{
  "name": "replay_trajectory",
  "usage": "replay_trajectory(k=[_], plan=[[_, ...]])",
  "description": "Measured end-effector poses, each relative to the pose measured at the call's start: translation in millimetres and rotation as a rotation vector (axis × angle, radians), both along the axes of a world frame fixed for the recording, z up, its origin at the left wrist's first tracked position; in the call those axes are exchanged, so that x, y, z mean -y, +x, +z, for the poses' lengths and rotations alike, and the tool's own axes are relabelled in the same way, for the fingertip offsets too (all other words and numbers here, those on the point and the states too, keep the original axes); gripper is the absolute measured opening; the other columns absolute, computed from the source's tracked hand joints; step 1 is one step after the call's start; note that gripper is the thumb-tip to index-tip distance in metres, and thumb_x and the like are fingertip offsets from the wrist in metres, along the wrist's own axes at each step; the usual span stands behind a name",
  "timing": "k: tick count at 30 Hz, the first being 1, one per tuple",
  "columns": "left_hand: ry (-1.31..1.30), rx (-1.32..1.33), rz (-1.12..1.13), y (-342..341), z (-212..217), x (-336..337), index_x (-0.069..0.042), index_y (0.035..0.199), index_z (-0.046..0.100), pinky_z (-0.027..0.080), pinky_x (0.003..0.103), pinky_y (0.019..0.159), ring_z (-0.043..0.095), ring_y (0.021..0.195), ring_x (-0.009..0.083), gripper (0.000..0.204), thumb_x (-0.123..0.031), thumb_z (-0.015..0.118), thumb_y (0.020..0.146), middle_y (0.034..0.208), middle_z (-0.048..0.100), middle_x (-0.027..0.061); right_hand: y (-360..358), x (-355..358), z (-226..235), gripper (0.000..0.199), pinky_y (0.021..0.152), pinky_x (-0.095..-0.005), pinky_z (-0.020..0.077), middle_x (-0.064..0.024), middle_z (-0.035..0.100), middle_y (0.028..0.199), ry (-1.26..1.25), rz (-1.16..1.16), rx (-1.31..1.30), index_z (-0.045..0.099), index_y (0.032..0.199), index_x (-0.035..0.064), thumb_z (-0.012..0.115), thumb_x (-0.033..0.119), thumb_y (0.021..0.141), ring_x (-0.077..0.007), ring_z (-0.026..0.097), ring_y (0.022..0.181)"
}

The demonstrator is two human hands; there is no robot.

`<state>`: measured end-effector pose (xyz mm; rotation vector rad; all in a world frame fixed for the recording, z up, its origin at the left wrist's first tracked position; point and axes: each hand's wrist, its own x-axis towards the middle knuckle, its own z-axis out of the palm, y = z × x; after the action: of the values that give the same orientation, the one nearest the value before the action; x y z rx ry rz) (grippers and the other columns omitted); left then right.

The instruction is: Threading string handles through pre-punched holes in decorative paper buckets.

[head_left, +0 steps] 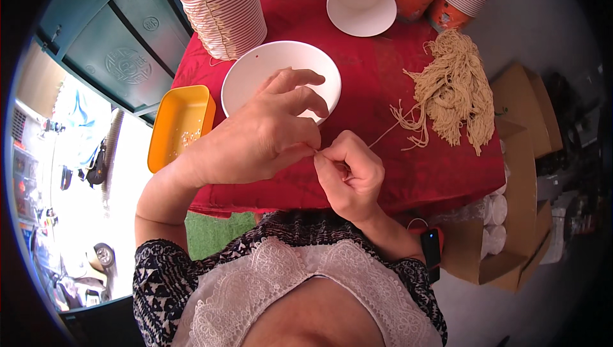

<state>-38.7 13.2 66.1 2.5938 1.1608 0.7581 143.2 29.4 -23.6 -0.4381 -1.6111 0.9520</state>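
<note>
My left hand (268,130) and my right hand (351,174) meet over the near part of the table. Thumb and forefinger of each are pinched together, tips almost touching. A thin beige string (384,135) runs from behind my right hand to a loose bundle of strings (456,88) on the right. The short piece between my fingertips is too small to make out clearly. The left hand's other fingers are raised and curled, hiding part of a white paper bowl (246,82) behind them. A yellow tray (207,101) with tiny pale and coloured bits stands beside my left forearm.
A red cloth (370,72) covers the table. Stacked orange-and-white paper buckets (223,18) stand at the far left, strings hanging down their side. Another white bucket (361,3) lies tipped at the back. Cardboard boxes (520,187) flank the table's right; a green door (121,46) is left.
</note>
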Motion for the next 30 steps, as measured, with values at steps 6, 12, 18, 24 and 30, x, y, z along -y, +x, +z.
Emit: replay_trajectory(k=[6,12,18,24,30], plan=[[-0.066,0.053,-0.055,-2.8,-2.8,0.8,-0.005,0.078,0.065,0.037,0.052,0.106,0.044,0.133,0.0368,0.010,-0.004,0.075,0.074,0.114,0.061,0.0084,0.4,3.8,-3.8,0.013,0.048,-0.0235,0.0274,0.0002,0.047,0.067,-0.018,0.044,0.000,0.058,0.076,0.0002,0.065,-0.006,0.086,-0.0047,0.037,0.054],[-0.040,0.016,-0.066,-3.1,-2.5,4.3,-0.002,0.076,0.063,0.036,0.053,0.106,0.044,0.131,0.0381,0.008,-0.003,0.072,0.076,0.116,0.060,0.0112,-0.9,5.3,-8.0,0.014,0.048,-0.0237,0.0275,0.0005,0.047,0.064,-0.027,0.043,-0.007,0.057,0.077,-0.0006,0.065,-0.003,0.088,-0.0047,0.037,0.054],[0.019,0.041,-0.012,-3.1,-7.2,1.2,0.001,0.074,0.061,0.040,0.051,0.103,0.049,0.126,0.0375,0.007,0.000,0.067,0.078,0.113,0.062,0.0128,-2.5,5.1,-9.5,0.016,0.047,-0.0236,0.0263,0.0017,0.045,0.061,-0.009,0.011,0.014,0.055,0.075,0.0001,0.065,-0.004,0.087,-0.0040,0.035,0.052],[0.061,0.132,0.220,-15.7,-10.2,-7.4,0.002,0.077,0.062,0.047,0.043,0.095,0.059,0.112,0.0322,0.006,0.001,0.065,0.082,0.102,0.066,0.0128,-0.7,-1.0,-21.7,0.019,0.046,-0.0233,0.0278,0.0029,0.044,0.060,-0.077,-0.070,0.023,0.051,0.072,0.0012,0.063,-0.008,0.084,-0.0028,0.036,0.053],[-0.001,0.145,0.230,-18.7,-17.9,-12.6,0.002,0.084,0.065,0.049,0.041,0.092,0.062,0.107,0.0290,0.003,0.000,0.067,0.084,0.098,0.067,0.0125,-4.5,-3.9,-24.1,0.020,0.045,-0.0233,0.0293,0.0020,0.045,0.059,-0.110,-0.095,0.068,0.051,0.071,0.0017,0.064,-0.008,0.082,-0.0029,0.037,0.053]])
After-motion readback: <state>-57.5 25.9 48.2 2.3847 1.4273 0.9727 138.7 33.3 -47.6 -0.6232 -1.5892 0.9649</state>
